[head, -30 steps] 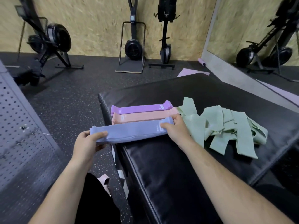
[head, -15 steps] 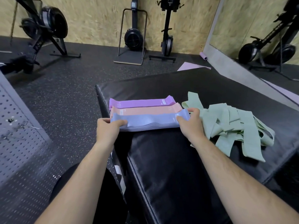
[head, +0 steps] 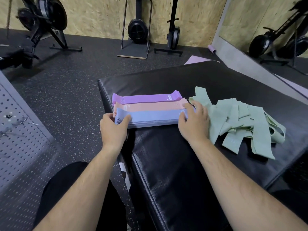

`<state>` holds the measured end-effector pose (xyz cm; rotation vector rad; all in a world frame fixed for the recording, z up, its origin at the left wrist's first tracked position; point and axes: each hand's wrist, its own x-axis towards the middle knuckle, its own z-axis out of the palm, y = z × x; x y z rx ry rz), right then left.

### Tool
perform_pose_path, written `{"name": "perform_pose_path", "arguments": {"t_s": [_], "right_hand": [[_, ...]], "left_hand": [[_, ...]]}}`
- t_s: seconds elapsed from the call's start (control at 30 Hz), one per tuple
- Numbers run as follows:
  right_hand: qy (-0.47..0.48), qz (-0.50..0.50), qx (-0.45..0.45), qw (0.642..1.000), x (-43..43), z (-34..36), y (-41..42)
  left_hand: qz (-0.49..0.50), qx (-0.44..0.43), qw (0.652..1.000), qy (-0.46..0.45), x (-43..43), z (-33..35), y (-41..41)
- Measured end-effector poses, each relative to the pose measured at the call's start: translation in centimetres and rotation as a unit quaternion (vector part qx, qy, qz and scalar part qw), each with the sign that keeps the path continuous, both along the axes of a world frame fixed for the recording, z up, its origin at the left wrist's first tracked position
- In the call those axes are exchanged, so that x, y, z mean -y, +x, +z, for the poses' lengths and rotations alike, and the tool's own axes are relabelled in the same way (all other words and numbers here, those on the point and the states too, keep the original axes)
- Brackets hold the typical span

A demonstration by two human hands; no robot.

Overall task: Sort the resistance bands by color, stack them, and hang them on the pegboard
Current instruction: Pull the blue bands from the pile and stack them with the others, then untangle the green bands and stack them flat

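Ends of blue stack (head: 155, 117) gripped, left hand (head: 113, 129), right hand (head: 194, 125) — purple stack (head: 146, 98) marked "10"

The front stack (head: 155, 117) is gripped at both ends. Just behind the grip the middle stack (head: 150, 106) and rear stack (head: 146, 98) are laid; right of it, the loose pile (head: 241, 124).

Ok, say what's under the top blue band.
Under the top blue fabric band the layered edges of more blue bands show, on the black padded mat. The left hand and right hand grip and hide both ends; the count is unclear.
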<state>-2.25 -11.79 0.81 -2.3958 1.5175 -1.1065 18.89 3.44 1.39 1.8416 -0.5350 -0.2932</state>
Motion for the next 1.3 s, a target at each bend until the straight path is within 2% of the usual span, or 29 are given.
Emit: {"name": "perform_pose_path", "arguments": {"t_s": [0.07,0.13,0.43,0.67,0.8,0.9,0.97,1.07,1.17,1.3], "right_hand": [[-0.055,0.011,-0.052,0.997,-0.2,-0.5,0.4],[-0.071,0.025,-0.082,0.994,-0.1,-0.7,0.5],[-0.118,0.023,-0.133,0.984,-0.1,-0.8,0.4],[-0.132,0.01,-0.173,0.976,-0.4,-0.3,0.7],[-0.126,0.024,-0.223,0.966,-1.0,0.5,0.7],[-0.119,0.034,-0.183,0.975,-2.6,1.3,-0.4],[-0.112,0.035,-0.13,0.985,-4.5,1.8,-1.8],[-0.082,0.042,-0.124,0.988,-7.2,2.1,-5.3],[-0.005,0.051,-0.131,0.99,-8.9,2.6,-9.6],[0.109,0.048,-0.112,0.987,-10.2,3.0,-13.1]], "left_hand": [[0.0,0.028,1.0,-0.011,-0.2,0.0,-0.4],[-0.008,0.052,0.999,-0.004,-0.4,-0.1,-0.7],[-0.021,0.091,0.995,0.031,-0.4,-0.2,-1.1],[-0.007,0.148,0.987,0.062,-0.1,-0.2,-1.4],[0.048,0.2,0.973,0.106,-0.1,0.3,-1.7],[0.06,0.254,0.962,0.086,0.0,0.6,-2.0],[0.041,0.296,0.952,0.068,0.2,0.5,-2.9],[-0.002,0.327,0.944,0.039,0.7,0.4,-5.6],[-0.06,0.346,0.936,0.023,1.3,0.3,-8.8],[-0.197,0.389,0.9,0.015,1.8,-0.3,-13.4]]}}
